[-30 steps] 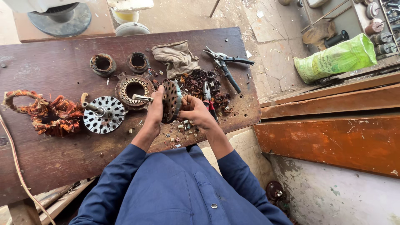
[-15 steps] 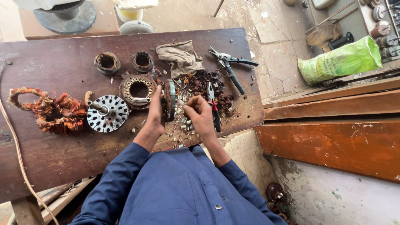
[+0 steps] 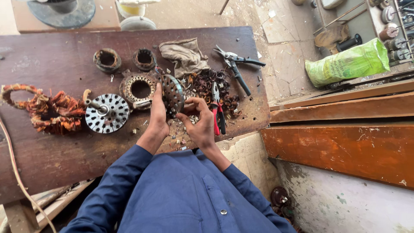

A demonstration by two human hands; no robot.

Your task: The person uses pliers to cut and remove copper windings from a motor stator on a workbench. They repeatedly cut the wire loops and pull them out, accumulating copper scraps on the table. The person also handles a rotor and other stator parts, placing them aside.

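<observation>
The left hand (image 3: 158, 117) has its grip closed on the left edge of a round perforated motor cover (image 3: 173, 93), fingers stretched up along its rim and holding it tilted on edge over the worktop (image 3: 51, 151). The right hand (image 3: 199, 123) curls in from the right, fingertips pinched at the cover's lower edge. The cover is grey, dirty metal with rows of holes. Just right lie red-handled pliers (image 3: 217, 113) on a heap of dark wire scraps (image 3: 206, 85); to the left sits a stator ring (image 3: 139, 87).
</observation>
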